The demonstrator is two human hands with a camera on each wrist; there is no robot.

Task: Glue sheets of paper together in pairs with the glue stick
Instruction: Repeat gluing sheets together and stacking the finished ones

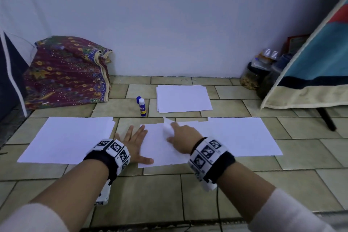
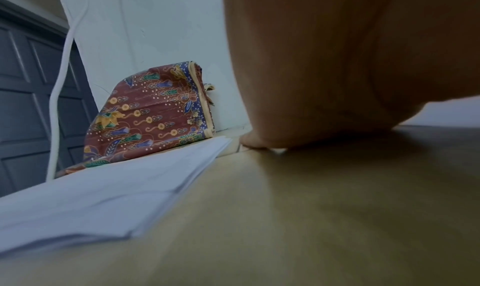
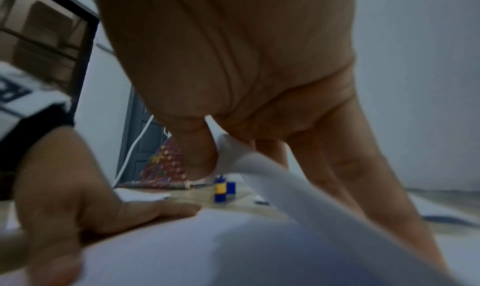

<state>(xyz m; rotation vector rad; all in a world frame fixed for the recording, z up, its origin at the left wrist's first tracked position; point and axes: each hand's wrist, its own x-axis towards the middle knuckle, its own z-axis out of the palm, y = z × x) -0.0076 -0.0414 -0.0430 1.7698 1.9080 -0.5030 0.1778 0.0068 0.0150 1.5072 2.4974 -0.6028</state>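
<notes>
A white sheet [image 1: 159, 149] lies on the tiled floor in front of me. My left hand [image 1: 131, 142] lies flat with fingers spread at its left edge, thumb on the paper. My right hand [image 1: 176, 133] pinches a raised, curled part of the sheet [image 3: 249, 163] between thumb and fingers near its far edge. The glue stick [image 1: 142, 107] stands upright beyond the sheet with its blue cap [image 1: 138, 99] off beside it; both show small in the right wrist view, the glue stick [image 3: 221, 190] blurred. Paper stacks lie to the left [image 1: 66, 139], right [image 1: 243, 135] and far middle [image 1: 183, 98].
A patterned fabric bundle [image 1: 67, 71] leans on the wall at far left. Jars [image 1: 250, 75] and a draped cloth [image 1: 310, 73] over a dark leg [image 1: 325, 118] crowd the far right. A small box [image 1: 104, 194] lies under my left forearm.
</notes>
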